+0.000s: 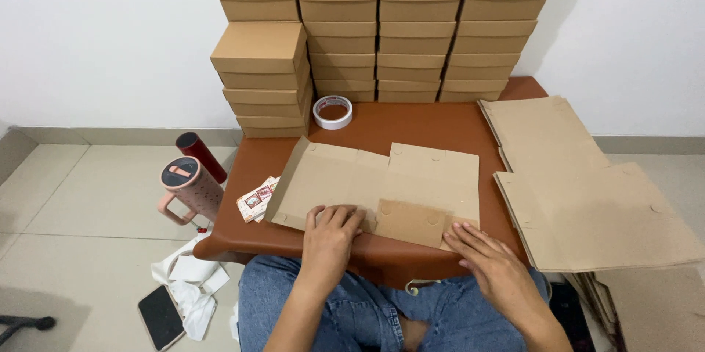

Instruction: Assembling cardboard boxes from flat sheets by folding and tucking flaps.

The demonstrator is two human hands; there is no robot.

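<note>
Head view: both hands, left (328, 238) and right (490, 262), press flat with fingers spread on the unfolded brown cardboard box blank (382, 189) at lower centre of the brown desk (411, 123); its near edge is hidden under them.

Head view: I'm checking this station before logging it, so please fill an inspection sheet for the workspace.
Surface: brown padded table, partly covered.
Job's things: flat unfolded brown cardboard box blank at near edge; its front flap folded up.
Clutter: white tape roll; folded brown boxes stacked at the wall; flat cardboard sheets on the right; small printed packet.
Grippers: left hand and right hand press the blank's near edge, open.
Cables: nothing seen.
Surroundings: pink handled tumbler, dark phone, white cloth on tiled floor.
</note>
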